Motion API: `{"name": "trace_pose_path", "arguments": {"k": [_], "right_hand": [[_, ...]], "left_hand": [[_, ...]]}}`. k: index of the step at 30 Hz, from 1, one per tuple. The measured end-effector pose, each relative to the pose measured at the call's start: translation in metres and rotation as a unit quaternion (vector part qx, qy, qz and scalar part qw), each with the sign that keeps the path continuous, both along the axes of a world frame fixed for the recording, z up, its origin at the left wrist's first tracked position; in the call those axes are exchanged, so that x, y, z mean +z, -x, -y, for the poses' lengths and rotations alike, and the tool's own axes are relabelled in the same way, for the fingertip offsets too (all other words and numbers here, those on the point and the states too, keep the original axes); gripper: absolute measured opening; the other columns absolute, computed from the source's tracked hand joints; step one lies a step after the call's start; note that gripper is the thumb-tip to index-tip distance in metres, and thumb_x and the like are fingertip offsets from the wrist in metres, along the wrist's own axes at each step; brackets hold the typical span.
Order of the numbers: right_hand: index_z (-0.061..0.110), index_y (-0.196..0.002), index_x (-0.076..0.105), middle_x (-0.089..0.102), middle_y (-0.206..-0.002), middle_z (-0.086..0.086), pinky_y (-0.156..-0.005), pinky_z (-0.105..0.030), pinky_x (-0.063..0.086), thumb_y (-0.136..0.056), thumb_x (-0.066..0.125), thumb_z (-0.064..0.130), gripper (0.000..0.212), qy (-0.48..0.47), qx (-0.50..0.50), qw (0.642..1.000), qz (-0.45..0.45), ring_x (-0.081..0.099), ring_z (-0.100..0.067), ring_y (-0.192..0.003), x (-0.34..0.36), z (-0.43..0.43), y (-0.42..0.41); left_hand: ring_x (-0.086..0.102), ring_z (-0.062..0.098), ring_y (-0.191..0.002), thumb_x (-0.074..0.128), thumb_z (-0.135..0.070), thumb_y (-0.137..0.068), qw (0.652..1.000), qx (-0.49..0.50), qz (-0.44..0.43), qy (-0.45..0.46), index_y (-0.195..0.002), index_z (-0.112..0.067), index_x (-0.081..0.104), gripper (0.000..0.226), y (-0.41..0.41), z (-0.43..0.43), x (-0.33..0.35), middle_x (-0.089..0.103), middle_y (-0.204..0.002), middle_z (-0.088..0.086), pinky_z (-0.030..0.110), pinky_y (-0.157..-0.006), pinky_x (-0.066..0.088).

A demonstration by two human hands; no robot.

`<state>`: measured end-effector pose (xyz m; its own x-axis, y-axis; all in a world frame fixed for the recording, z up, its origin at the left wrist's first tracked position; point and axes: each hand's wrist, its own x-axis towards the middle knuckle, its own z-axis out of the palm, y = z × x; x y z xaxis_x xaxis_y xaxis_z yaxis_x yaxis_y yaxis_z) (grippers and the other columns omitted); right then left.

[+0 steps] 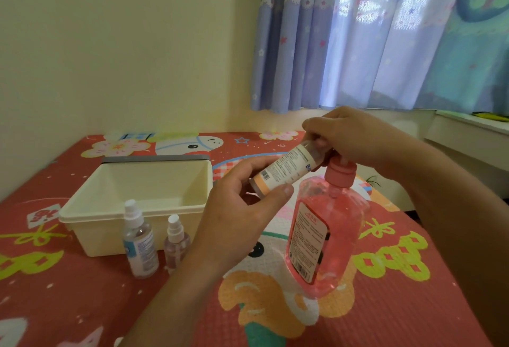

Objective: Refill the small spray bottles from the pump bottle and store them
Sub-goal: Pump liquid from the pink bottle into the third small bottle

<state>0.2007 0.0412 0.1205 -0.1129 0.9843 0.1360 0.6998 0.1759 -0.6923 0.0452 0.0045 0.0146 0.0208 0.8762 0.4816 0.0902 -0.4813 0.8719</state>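
So the left hand [242,209] had fingers and thumb wrapped round the bottom end of a small bottle [286,171]. It was held tilted, just up and left of the pump bottle [327,236], which stood on the mat [413,305]. The right hand [355,137] was bunched over the small bottle's top end, fingers curled down and pinching it, right above the pump head [341,171].

My guess is this was getting the top off, or lining the neck up with the spout. Tips: get the open neck right under the spout, tip the bottle closer to upright, and press slow. Nothing was steadying the pump bottle, so push straight down or it'll tip.

What I couldn't make out: the right hand covered the neck and the spout, so no idea if the cap was on or off, or if any finger touched the pump. The label hid the fill level too. Two more spray bottles [139,239] [176,242] stood well left of the pump bottle, tops on, in front of a cream bin [132,209].
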Motion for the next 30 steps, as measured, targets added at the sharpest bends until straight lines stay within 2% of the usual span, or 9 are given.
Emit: {"name": "trace_pose_path", "arguments": {"k": [3,6,11,15,19,23,27,30], "right_hand": [[0.009,-0.060,0.056,0.061,-0.042,0.003,-0.037,-0.011,0.037,-0.092,0.045,0.020,0.035,-0.009,-0.007,1.000,0.014,0.049,-0.004,-0.035,-0.0046,-0.0017,0.0015],[0.005,-0.066,0.061,0.063,-0.044,0.002,-0.038,-0.011,0.038,-0.092,0.045,0.021,0.035,-0.012,-0.009,0.999,0.036,0.049,-0.004,-0.035,-0.0064,-0.0037,0.0027],[0.005,-0.068,0.062,0.063,-0.045,0.003,-0.037,-0.010,0.037,-0.092,0.045,0.022,0.034,-0.016,-0.009,0.999,0.031,0.048,-0.003,-0.035,-0.0045,-0.0031,0.0019],[-0.002,-0.081,0.066,0.070,-0.058,-0.005,-0.045,-0.015,0.042,-0.093,0.045,0.023,0.035,-0.004,-0.006,0.999,0.032,0.055,-0.006,-0.041,-0.0057,-0.0036,0.0028],[0.002,-0.073,0.065,0.064,-0.047,0.003,-0.038,-0.010,0.039,-0.092,0.046,0.022,0.033,-0.012,-0.012,1.000,0.023,0.051,-0.003,-0.037,-0.0049,-0.0048,0.0016],[0.003,-0.072,0.067,0.066,-0.050,0.000,-0.047,-0.018,0.043,-0.093,0.046,0.024,0.036,-0.015,-0.017,0.999,0.041,0.051,-0.008,-0.042,-0.0075,-0.0056,0.0029],[0.000,-0.076,0.065,0.064,-0.046,0.005,-0.038,-0.009,0.040,-0.093,0.046,0.024,0.034,-0.007,-0.007,1.000,0.025,0.052,-0.002,-0.037,-0.0032,-0.0039,0.0014],[-0.002,-0.075,0.066,0.066,-0.049,-0.001,-0.038,-0.012,0.038,-0.092,0.046,0.023,0.037,-0.020,-0.017,0.999,0.032,0.049,-0.005,-0.038,-0.0087,-0.0053,0.0026]], "left_hand": [[0.065,0.006,-0.079,0.075,-0.019,-0.083,1.000,0.005,-0.003,0.002,-0.100,-0.041,0.065,0.030,-0.0003,-0.0019,-0.0011,0.069,-0.091,-0.015,0.017,-0.069,0.054],[0.065,0.005,-0.081,0.075,-0.018,-0.082,1.000,0.005,-0.002,0.003,-0.103,-0.040,0.066,0.031,-0.0007,-0.0016,-0.0020,0.069,-0.092,-0.014,0.018,-0.071,0.054],[0.065,0.005,-0.079,0.075,-0.017,-0.083,1.000,0.004,-0.003,-0.002,-0.100,-0.042,0.065,0.032,-0.0008,-0.0001,-0.0004,0.069,-0.091,-0.015,0.016,-0.068,0.053],[0.065,0.004,-0.081,0.075,-0.018,-0.082,1.000,0.006,-0.006,0.000,-0.100,-0.042,0.065,0.031,0.0003,0.0003,-0.0007,0.069,-0.093,-0.016,0.017,-0.070,0.054],[0.065,0.006,-0.082,0.075,-0.018,-0.083,1.000,0.004,-0.004,-0.001,-0.100,-0.042,0.065,0.032,-0.0006,-0.0001,-0.0005,0.069,-0.093,-0.015,0.017,-0.069,0.054],[0.065,0.004,-0.081,0.075,-0.018,-0.083,1.000,0.007,-0.005,0.002,-0.103,-0.041,0.065,0.032,0.0004,-0.0011,-0.0021,0.069,-0.093,-0.015,0.016,-0.069,0.053],[0.065,0.006,-0.082,0.075,-0.019,-0.083,1.000,0.006,-0.004,0.004,-0.103,-0.041,0.065,0.031,0.0004,-0.0005,-0.0014,0.069,-0.093,-0.014,0.017,-0.070,0.054],[0.066,0.006,-0.084,0.076,-0.019,-0.083,1.000,0.009,-0.004,0.006,-0.105,-0.039,0.066,0.032,0.0003,-0.0023,-0.0036,0.070,-0.094,-0.013,0.019,-0.072,0.055]]}}
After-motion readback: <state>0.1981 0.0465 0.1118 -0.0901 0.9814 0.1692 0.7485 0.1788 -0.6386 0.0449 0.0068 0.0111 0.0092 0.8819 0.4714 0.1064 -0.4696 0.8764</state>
